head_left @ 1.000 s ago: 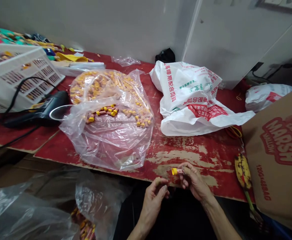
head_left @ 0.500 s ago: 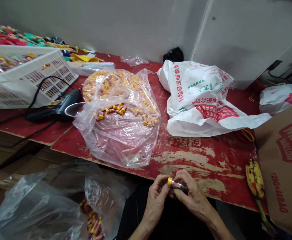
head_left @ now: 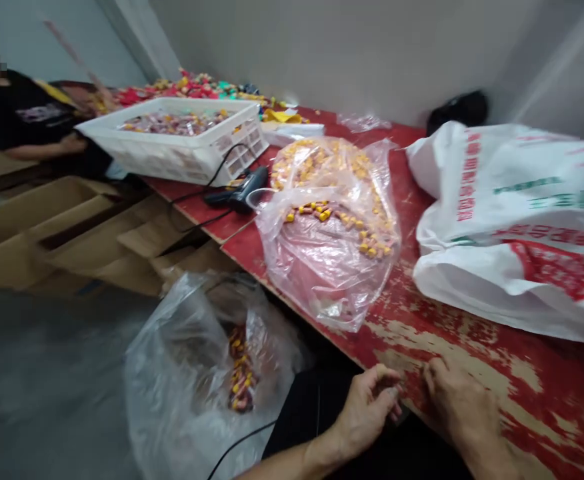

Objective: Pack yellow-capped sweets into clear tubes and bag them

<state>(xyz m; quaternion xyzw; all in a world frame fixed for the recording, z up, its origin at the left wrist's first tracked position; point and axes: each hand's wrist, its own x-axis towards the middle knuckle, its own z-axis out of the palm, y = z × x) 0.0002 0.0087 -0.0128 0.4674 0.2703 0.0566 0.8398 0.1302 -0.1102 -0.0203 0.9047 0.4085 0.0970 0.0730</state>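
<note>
In the head view, the left hand (head_left: 371, 408) hangs by the table edge, thumb curled toward the fingers; blur hides whether they pinch anything. Just to its right, the right hand (head_left: 461, 403) bends downward with its fingertips hidden, so I cannot tell its grip. Yellow-ended pieces (head_left: 375, 248) lie in 2 clear bags. The table bag (head_left: 317, 287), ahead of the left hand, has its mouth toward the hands, presumably for easy reach. The lower bag (head_left: 157, 373), left of that hand, gapes beside the lap, probably for similar access. Beyond the right hand, the white sack (head_left: 527, 210) perhaps sits back to keep out of the way.
</note>
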